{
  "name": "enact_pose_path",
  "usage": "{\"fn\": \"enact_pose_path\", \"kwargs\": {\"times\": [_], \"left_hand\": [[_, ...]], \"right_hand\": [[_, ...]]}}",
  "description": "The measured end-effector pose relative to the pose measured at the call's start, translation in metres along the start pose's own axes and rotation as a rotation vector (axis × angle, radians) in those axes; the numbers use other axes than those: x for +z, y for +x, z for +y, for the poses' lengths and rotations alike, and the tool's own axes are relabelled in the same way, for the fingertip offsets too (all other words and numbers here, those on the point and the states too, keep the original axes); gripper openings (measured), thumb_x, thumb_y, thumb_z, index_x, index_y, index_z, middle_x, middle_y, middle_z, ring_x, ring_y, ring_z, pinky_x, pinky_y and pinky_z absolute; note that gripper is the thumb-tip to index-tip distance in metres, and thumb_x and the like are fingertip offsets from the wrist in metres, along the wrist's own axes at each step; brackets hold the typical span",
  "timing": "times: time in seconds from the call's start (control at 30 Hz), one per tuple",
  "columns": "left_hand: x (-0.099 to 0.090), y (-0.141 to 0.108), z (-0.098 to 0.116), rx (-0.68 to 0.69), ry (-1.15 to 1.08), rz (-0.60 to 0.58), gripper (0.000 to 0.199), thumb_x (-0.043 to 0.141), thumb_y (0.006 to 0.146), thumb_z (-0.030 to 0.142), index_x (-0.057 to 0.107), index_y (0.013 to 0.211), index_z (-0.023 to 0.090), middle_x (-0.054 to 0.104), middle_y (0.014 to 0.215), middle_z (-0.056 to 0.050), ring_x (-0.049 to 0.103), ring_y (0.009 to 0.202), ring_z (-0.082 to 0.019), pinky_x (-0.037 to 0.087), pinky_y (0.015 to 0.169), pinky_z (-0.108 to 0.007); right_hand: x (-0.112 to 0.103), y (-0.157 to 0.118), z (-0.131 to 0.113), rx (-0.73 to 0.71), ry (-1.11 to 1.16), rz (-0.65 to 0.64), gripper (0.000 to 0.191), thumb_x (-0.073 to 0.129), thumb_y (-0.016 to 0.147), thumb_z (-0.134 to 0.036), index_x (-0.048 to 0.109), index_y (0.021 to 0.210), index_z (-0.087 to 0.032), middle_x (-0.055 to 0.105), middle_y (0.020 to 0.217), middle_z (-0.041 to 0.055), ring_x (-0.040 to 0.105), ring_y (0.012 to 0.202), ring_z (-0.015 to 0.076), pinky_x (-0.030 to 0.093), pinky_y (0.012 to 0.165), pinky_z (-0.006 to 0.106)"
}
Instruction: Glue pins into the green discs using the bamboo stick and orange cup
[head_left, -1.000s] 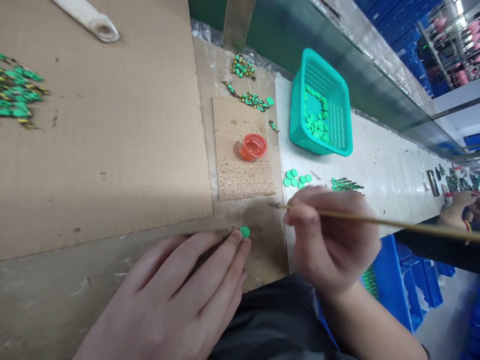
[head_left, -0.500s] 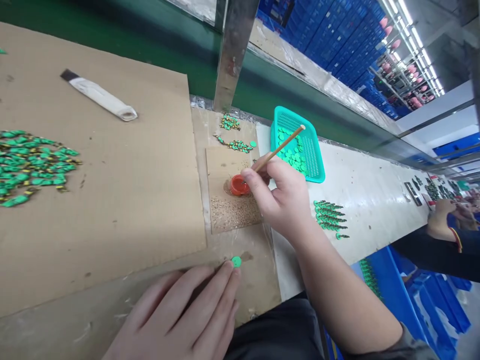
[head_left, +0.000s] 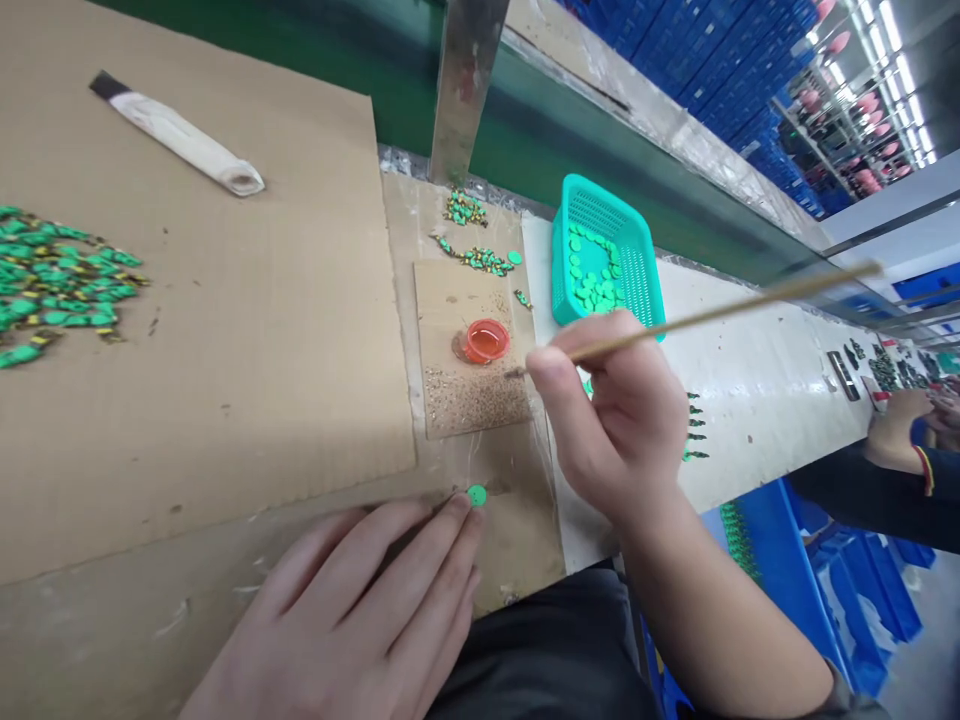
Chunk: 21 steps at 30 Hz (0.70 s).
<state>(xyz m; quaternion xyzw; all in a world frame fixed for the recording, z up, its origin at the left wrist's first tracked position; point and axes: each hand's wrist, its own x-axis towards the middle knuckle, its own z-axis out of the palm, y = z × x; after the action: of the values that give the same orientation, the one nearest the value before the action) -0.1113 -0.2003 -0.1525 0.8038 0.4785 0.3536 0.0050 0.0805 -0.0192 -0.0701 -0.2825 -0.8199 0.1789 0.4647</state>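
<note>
My right hand [head_left: 615, 410] pinches a thin wooden stick [head_left: 720, 308]; its dark tip is over the speckled card [head_left: 480, 405], just right of and below a small red cup [head_left: 487, 341] of reddish liquid. My left hand [head_left: 375, 590] lies on the work surface, fingers together, with its fingertips at the edge of a round green disc [head_left: 477, 495]. Whether those fingertips grip the disc or only press on it is hard to make out.
A teal basket [head_left: 646, 270] of green discs stands behind my right hand. Green-and-dark pieces [head_left: 64, 280] are heaped on the cardboard [head_left: 285, 330], near a white tube [head_left: 180, 135]. A co-worker's hands [head_left: 900, 420] are at far right.
My right hand has moved the stick out of the red cup, to the right, and tilted it flatter. The view has shifted slightly. My left hand stays at the green disc.
</note>
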Motion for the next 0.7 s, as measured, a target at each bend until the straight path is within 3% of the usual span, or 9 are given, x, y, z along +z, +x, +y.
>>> {"fn": "enact_pose_path", "kwargs": {"times": [0.1,0.23,0.43,0.7], "left_hand": [[-0.002,-0.005,0.004,-0.072,-0.033,-0.018,0.036,0.068,0.121,0.033,0.086,0.15,0.023,0.082,0.165,-0.005,0.072,0.148,-0.032,0.044,0.144,-0.051],[-0.004,-0.014,0.008,-0.119,-0.05,-0.063,0.041,0.066,0.121,0.035,0.083,0.158,0.03,0.079,0.17,0.0,0.073,0.152,-0.034,0.054,0.136,-0.055],[-0.008,-0.011,0.005,-0.099,-0.061,-0.091,0.048,0.071,0.121,0.039,0.076,0.168,0.029,0.085,0.16,-0.002,0.075,0.147,-0.037,0.059,0.126,-0.061],[-0.011,-0.01,0.007,-0.111,-0.067,-0.098,0.049,0.073,0.119,0.036,0.075,0.168,0.03,0.085,0.158,-0.002,0.074,0.15,-0.036,0.056,0.135,-0.061]], "right_hand": [[-0.006,-0.038,-0.019,0.07,0.114,-0.094,0.015,0.071,0.122,-0.017,0.067,0.112,-0.028,0.069,0.089,-0.0024,0.069,0.077,0.017,0.059,0.07,0.034],[-0.006,-0.072,-0.028,0.067,0.152,-0.159,0.015,0.069,0.12,-0.014,0.066,0.111,-0.025,0.07,0.087,-0.0011,0.067,0.073,0.0165,0.059,0.068,0.034],[-0.004,-0.077,-0.026,0.024,0.136,-0.161,0.017,0.069,0.118,-0.011,0.066,0.109,-0.025,0.069,0.085,-0.0018,0.066,0.072,0.0172,0.058,0.065,0.035],[-0.003,-0.078,-0.025,0.05,0.143,-0.177,0.017,0.068,0.122,-0.015,0.066,0.109,-0.026,0.069,0.088,-0.0016,0.068,0.075,0.0171,0.06,0.069,0.036]]}}
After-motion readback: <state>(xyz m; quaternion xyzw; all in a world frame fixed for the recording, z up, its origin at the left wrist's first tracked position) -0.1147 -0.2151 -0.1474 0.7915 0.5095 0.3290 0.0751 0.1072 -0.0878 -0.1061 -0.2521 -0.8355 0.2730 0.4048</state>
